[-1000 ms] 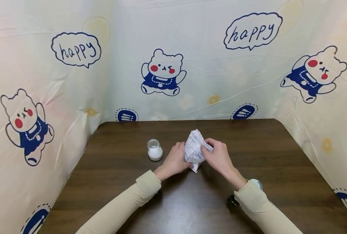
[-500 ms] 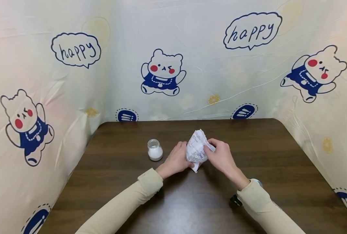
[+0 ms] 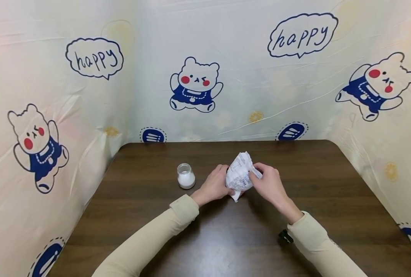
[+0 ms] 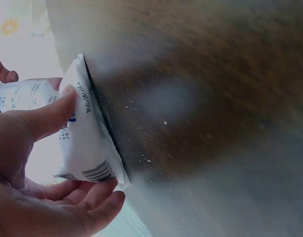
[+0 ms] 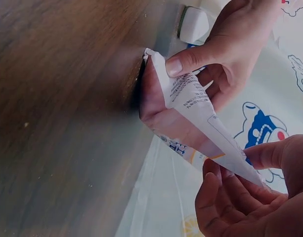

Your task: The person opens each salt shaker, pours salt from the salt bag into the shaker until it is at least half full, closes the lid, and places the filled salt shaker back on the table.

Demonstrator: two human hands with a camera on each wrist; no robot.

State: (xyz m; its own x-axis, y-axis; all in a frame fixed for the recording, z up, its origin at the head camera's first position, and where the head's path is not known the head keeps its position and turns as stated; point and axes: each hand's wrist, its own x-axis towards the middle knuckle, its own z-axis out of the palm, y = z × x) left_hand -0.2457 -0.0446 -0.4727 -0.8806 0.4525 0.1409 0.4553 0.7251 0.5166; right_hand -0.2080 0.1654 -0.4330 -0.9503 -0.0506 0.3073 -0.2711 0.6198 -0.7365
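A white printed packet (image 3: 239, 173) stands tilted on the table, its lower end at the tabletop. My left hand (image 3: 214, 182) grips its lower left side, and the left wrist view shows the thumb (image 4: 50, 116) lying across the packet near a printed date and barcode. My right hand (image 3: 270, 186) pinches the upper right edge between thumb and fingers. In the right wrist view the packet's other face (image 5: 183, 131) shows pink. Left of my left hand stands a lidless glass jar (image 3: 186, 177) with white contents inside.
Small white grains (image 4: 149, 160) lie scattered on the dark wooden table (image 3: 150, 215) near the packet. A printed curtain (image 3: 236, 69) with cartoon bears encloses the table's back and sides. A dark strap piece (image 3: 286, 236) shows at my right wrist.
Both hands and the packet have shifted slightly right, with the same hold. The head view has moved a little, so the jar and curtain appear slightly farther right.
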